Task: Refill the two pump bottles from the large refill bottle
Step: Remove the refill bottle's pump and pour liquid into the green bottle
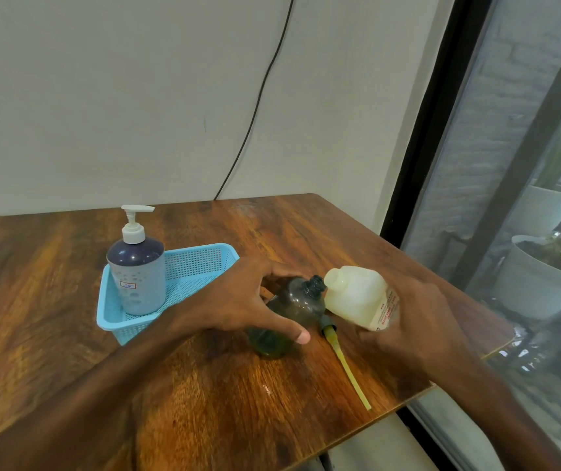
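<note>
Tilting a pale refill bottle (pixel 357 295) toward the open neck of a smoky see-through bottle (pixel 297 305), a person works at a wooden table (pixel 68 334) beside a window. The right hand (pixel 418 321) is wrapped round the refill bottle's lower end. Its uncapped mouth sits just beside the neck, with no stream visible between them. The left hand (pixel 252 300) steadies the see-through bottle, which appears to stand on the table, thumb in front and fingers curled behind it. Only a shallow green pool shows at its bottom. Its pump (pixel 340 348), with a long yellowish tube, lies on the table just beside it. The second pump bottle (pixel 136 277), grey-blue, stands in the near-left corner of a blue basket (pixel 204 248) with its white pump on. The first refill looks barely begun and the second bottle unopened, leaving nearly the whole job ahead
</note>
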Tool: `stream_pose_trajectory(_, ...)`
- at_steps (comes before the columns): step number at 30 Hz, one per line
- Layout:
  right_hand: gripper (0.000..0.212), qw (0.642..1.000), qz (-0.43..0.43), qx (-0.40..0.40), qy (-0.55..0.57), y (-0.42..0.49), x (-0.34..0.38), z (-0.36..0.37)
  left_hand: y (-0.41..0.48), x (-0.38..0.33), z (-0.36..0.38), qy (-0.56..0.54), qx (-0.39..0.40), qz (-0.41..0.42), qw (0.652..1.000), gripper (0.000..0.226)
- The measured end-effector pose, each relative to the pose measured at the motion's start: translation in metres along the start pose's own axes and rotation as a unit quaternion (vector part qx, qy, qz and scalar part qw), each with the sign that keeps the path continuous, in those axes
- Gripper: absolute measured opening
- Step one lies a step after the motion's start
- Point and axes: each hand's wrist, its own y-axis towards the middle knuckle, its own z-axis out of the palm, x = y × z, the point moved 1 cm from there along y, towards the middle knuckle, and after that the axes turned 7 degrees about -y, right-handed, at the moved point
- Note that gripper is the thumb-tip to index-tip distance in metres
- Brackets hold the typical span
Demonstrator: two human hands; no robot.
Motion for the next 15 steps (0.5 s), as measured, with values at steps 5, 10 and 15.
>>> stream_pose_trajectory(5, 0.085, 1.0, -0.023, -0.004, -0.009, 0.003, -0.001, -0.003, 0.001, 0.001, 0.008, -0.012, -0.012, 0.002, 1.0, 0.075)
stream_pose_trajectory(10, 0.085, 0.999, -0.015, 0.007, -0.031, 0.006, -0.006, -0.004, -0.001, -0.002, 0.015, -0.038, -0.024, 0.017, 0.999, 0.069)
stream_pose_trajectory(15, 0.085, 0.999, -0.011, 0.003, -0.034, 0.007, -0.01, -0.004, -0.001, -0.002, 0.022, -0.053, -0.051, 0.031, 0.997, 0.073)
